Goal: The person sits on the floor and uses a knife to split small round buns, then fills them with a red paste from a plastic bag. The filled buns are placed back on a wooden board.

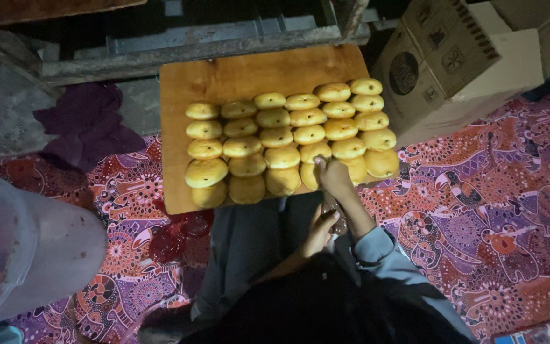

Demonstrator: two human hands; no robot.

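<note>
Rows of round golden buns (288, 137), most marked with a dark dot on top, are laid close together on a wooden board (224, 76). The far strip of the board is left bare. The right hand (335, 175) is reached out to the near edge of the buns, its fingers closed on one bun (313, 171) in the front row, right of centre. The left hand (323, 229) is held lower, just below the board's near edge, with fingers curled around something small and dark; what it is cannot be told. A grey-blue sleeve (377, 245) is seen on the right forearm.

The board is set over a patterned red and purple cloth (479, 204). A cardboard box (459, 64) is placed to the right, just beside the board's far corner. A crumpled purple rag (87, 124) is seen to the left, and a pale grey bucket (27, 248) at the near left. A grey metal frame (192, 54) is run along behind the board.
</note>
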